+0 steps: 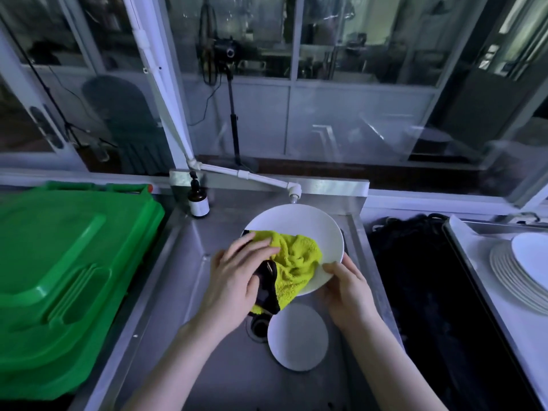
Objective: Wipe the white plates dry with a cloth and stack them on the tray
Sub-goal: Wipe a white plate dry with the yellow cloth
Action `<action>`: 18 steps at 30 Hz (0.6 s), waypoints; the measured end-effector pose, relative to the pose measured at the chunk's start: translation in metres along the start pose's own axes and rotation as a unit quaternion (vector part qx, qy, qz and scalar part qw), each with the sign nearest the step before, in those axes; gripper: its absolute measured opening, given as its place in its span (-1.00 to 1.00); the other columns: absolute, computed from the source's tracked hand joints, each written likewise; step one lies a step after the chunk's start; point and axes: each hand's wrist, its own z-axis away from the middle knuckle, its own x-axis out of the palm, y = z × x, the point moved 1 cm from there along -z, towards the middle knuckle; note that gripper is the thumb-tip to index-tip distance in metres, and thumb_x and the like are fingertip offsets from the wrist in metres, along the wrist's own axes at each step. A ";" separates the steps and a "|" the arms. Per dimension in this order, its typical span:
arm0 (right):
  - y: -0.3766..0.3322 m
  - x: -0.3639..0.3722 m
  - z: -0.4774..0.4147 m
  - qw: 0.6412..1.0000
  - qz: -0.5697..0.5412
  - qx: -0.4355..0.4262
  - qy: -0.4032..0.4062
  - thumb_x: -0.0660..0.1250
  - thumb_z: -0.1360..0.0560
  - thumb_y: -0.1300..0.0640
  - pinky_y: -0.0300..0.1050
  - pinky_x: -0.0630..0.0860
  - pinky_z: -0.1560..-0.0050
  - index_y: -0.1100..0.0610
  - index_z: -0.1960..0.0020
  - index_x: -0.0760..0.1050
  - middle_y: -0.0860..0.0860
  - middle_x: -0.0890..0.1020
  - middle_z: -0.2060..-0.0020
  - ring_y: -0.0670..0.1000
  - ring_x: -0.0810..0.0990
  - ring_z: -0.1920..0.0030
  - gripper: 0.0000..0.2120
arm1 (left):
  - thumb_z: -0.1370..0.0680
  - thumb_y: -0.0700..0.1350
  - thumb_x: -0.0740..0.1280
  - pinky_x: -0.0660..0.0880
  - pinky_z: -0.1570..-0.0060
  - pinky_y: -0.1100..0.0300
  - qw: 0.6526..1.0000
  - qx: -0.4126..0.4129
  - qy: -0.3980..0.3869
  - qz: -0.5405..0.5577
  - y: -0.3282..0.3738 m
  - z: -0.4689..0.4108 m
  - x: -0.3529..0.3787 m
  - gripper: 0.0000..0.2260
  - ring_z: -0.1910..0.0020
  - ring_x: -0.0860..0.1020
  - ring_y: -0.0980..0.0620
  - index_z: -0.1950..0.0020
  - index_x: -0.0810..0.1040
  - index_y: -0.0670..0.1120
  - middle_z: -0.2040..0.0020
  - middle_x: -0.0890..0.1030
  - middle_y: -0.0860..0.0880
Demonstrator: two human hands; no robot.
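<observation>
Over the steel sink [189, 292] I hold a white plate [305, 223], tilted toward me. My right hand [347, 292] grips its lower right rim, thumb on the plate's face. A yellow-green cloth [296, 256] with a black edge lies bunched on the plate. My left hand [234, 277] presses on the cloth's left side with fingers spread over it. A second white plate [298, 336] lies in the sink bottom below. At the far right a stack of white plates [516, 277] sits on a pale tray [474, 262].
A large green plastic bin lid [68, 271] fills the left side. A brown pump bottle [198, 200] stands at the sink's back left corner. A white pipe tap [293, 194] ends just above the held plate. A dark black-lined gap [430, 292] separates sink and tray.
</observation>
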 end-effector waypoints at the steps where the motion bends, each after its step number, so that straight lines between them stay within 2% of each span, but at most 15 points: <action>1: -0.001 0.001 0.001 1.000 0.001 -0.002 0.004 0.16 -0.47 0.42 -0.01 0.60 0.20 0.16 -0.15 0.62 0.21 0.55 0.14 0.17 0.50 0.22 -0.61 | -0.39 -0.37 0.34 0.41 -0.18 -0.09 0.999 -0.019 0.035 -0.015 -0.002 0.000 -0.002 -0.52 -0.31 0.47 -0.05 -0.27 0.59 -0.02 -0.30 0.53 0.04; 4: -0.004 0.003 0.003 1.000 0.011 -0.011 0.006 0.16 -0.48 0.42 -0.08 0.59 0.32 0.07 -0.04 0.67 0.15 0.63 0.18 0.10 0.62 0.27 -0.60 | -0.36 -0.21 0.55 0.53 0.05 -0.08 0.983 -0.119 0.140 0.015 -0.002 0.005 -0.001 -0.71 0.03 0.54 -0.08 -0.04 0.62 -0.08 -0.01 0.50 -0.02; 5: -0.005 0.003 0.003 1.000 0.009 -0.012 0.004 0.15 -0.49 0.41 -0.08 0.60 0.32 0.06 -0.02 0.68 0.15 0.65 0.18 0.10 0.65 0.27 -0.59 | -0.36 -0.13 0.56 0.54 0.14 -0.06 0.979 -0.130 0.155 0.028 0.001 0.007 0.002 -0.78 0.13 0.54 -0.04 0.08 0.59 -0.08 0.10 0.51 0.02; 7: -0.007 0.006 0.005 1.000 -0.002 -0.012 -0.008 0.15 -0.49 0.41 -0.03 0.62 0.29 0.07 -0.06 0.67 0.16 0.67 0.13 0.12 0.68 0.23 -0.59 | -0.41 0.03 0.49 0.51 0.21 -0.02 0.985 -0.094 0.143 0.022 0.009 0.008 0.008 -0.79 0.21 0.52 -0.01 0.20 0.58 -0.09 0.22 0.55 0.05; 9: -0.007 0.008 0.008 1.000 -0.011 -0.014 -0.024 0.15 -0.49 0.42 0.00 0.63 0.26 0.10 -0.10 0.66 0.19 0.67 0.09 0.14 0.68 0.18 -0.59 | -0.47 0.11 0.40 0.48 0.09 -0.01 0.995 -0.026 0.100 -0.004 0.018 0.008 0.015 -0.73 0.10 0.54 -0.06 0.10 0.67 -0.08 0.07 0.60 0.01; 11: -0.009 0.010 0.011 0.999 -0.002 -0.016 -0.041 0.15 -0.50 0.41 0.01 0.62 0.24 0.13 -0.13 0.64 0.22 0.64 0.05 0.19 0.65 0.14 -0.60 | -0.50 0.16 0.34 0.43 -0.13 -0.12 0.997 0.026 0.039 -0.055 0.022 0.006 0.021 -0.64 -0.16 0.53 -0.15 -0.12 0.66 -0.06 -0.21 0.57 -0.04; 13: -0.009 0.013 0.016 0.997 0.030 -0.014 -0.066 0.18 -0.48 0.37 0.08 0.63 0.19 0.14 -0.15 0.62 0.28 0.56 0.04 0.28 0.52 0.11 -0.63 | -0.54 0.20 0.26 0.30 -0.32 -0.27 0.994 0.043 -0.026 -0.097 0.023 -0.002 0.025 -0.55 -0.46 0.33 -0.18 -0.28 0.58 -0.07 -0.41 0.44 -0.08; 14: -0.008 0.016 0.019 0.996 0.049 -0.013 -0.078 0.21 -0.45 0.34 0.17 0.64 0.13 0.14 -0.15 0.62 0.27 0.52 0.05 0.28 0.43 0.10 -0.64 | -0.56 0.20 0.21 0.25 -0.37 -0.26 0.993 0.045 -0.055 -0.094 0.024 -0.008 0.027 -0.52 -0.53 0.21 -0.15 -0.33 0.53 -0.07 -0.47 0.38 -0.09; 16: -0.006 0.021 0.026 0.991 0.092 -0.009 -0.093 0.26 -0.41 0.27 0.41 0.59 -0.02 0.10 -0.15 0.63 0.25 0.49 0.06 0.27 0.38 0.07 -0.64 | -0.59 0.17 0.13 0.27 -0.40 -0.19 0.992 0.055 -0.090 -0.074 0.026 -0.023 0.028 -0.50 -0.57 0.12 -0.12 -0.39 0.48 -0.09 -0.50 0.33 -0.09; 17: -0.006 0.022 0.029 0.990 0.104 -0.007 -0.094 0.26 -0.42 0.26 0.45 0.56 -0.05 0.09 -0.15 0.64 0.24 0.47 0.07 0.26 0.37 0.07 -0.65 | -0.59 0.14 0.11 0.30 -0.39 -0.16 0.991 0.062 -0.096 -0.071 0.027 -0.030 0.027 -0.52 -0.56 0.14 -0.11 -0.39 0.48 -0.09 -0.49 0.35 -0.08; 18: -0.008 0.024 0.031 0.990 0.105 -0.007 -0.091 0.24 -0.46 0.28 0.40 0.58 -0.03 0.08 -0.14 0.64 0.23 0.45 0.08 0.25 0.33 0.07 -0.66 | -0.61 0.11 0.12 0.34 -0.37 -0.14 0.991 0.065 -0.099 -0.070 0.026 -0.036 0.025 -0.55 -0.54 0.19 -0.11 -0.37 0.50 -0.10 -0.47 0.39 -0.07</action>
